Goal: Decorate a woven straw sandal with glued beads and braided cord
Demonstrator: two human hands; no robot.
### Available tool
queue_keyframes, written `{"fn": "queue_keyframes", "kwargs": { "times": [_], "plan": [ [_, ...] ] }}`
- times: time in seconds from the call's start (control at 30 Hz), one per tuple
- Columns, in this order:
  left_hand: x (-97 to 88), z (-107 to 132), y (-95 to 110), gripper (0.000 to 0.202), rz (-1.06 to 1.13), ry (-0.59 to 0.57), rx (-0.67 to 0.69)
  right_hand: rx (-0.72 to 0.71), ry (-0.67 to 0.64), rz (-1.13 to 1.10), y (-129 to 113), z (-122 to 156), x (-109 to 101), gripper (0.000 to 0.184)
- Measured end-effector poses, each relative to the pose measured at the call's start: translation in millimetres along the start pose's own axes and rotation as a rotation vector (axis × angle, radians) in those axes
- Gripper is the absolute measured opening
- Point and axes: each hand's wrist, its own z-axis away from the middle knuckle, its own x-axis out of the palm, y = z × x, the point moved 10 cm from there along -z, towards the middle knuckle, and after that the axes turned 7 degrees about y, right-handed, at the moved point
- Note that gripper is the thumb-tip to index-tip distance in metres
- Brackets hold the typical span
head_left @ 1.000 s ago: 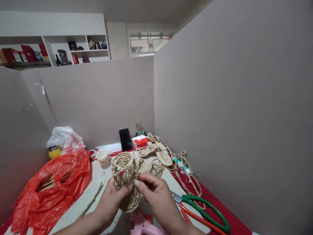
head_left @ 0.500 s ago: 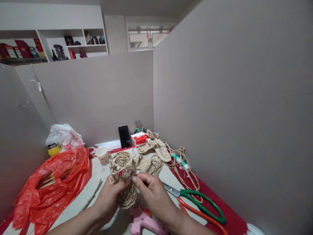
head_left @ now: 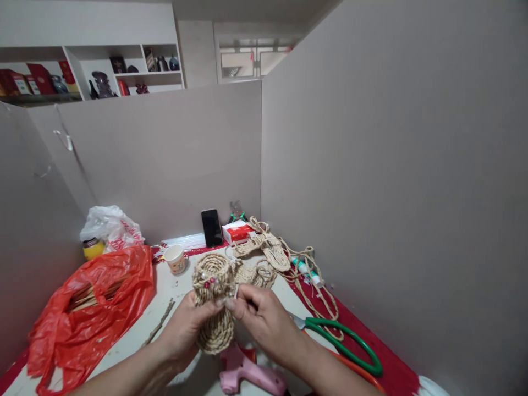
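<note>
A braided straw slipper (head_left: 216, 333) is held up in front of me, its sole toward the bottom and its strap across the middle. Red and pearly beads (head_left: 209, 282) decorate the strap. My left hand (head_left: 185, 325) is closed around its left side, thumb lying over the strap. At the strap's right edge my right hand (head_left: 266, 323) pinches thumb against finger; what is between them is too small to make out. Below the slipper lies a pink glue gun (head_left: 251, 374), partly covered by my right wrist. Scissors with green and orange handles (head_left: 346, 338) lie right of my right forearm.
A red plastic bag (head_left: 93, 324) with dry strips sits left. A paper cup (head_left: 175, 259), a phone (head_left: 212, 228) and a red-white box (head_left: 238, 232) stand toward the back. Braided straw pieces (head_left: 274, 252) and cords lie behind my right hand. Grey partitions (head_left: 177, 154) enclose the table.
The slipper and my left hand have shifted slightly right and the slipper is turned a little. My right hand still pinches at the strap's edge, with more space under its fingers.
</note>
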Motion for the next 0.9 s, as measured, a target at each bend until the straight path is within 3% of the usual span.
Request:
{"fn": "queue_keyframes", "kwargs": {
  "times": [0.2,0.33,0.47,0.6,0.73,0.9],
  "plan": [
    [0.8,8.2,-4.3,0.032,-0.029,-0.004,0.006,0.059,-0.069,-0.18,-4.6,8.1,14.9,0.032],
    [3.7,8.9,-4.7,0.028,-0.055,-0.046,-0.002,0.139,-0.042,-0.352,1.1,12.5,19.5,0.041],
    [10.5,7.4,-2.3,0.027,-0.013,-0.112,-0.007,0.165,-0.07,-0.341,8.1,9.1,20.5,0.051],
    [18.2,7.3,-13.5,0.027,0.069,-0.187,-0.14,0.113,-0.159,-0.269,8.3,4.5,14.2,0.065],
    [10.7,2.0,-18.6,0.025,0.154,-0.117,-0.189,0.031,-0.155,-0.172,4.6,3.9,4.2,0.065],
    [4.3,-4.0,-18.7,0.023,0.205,-0.035,-0.174,-0.186,-0.142,0.342,-6.0,8.8,9.9,0.062]
  ]
}}
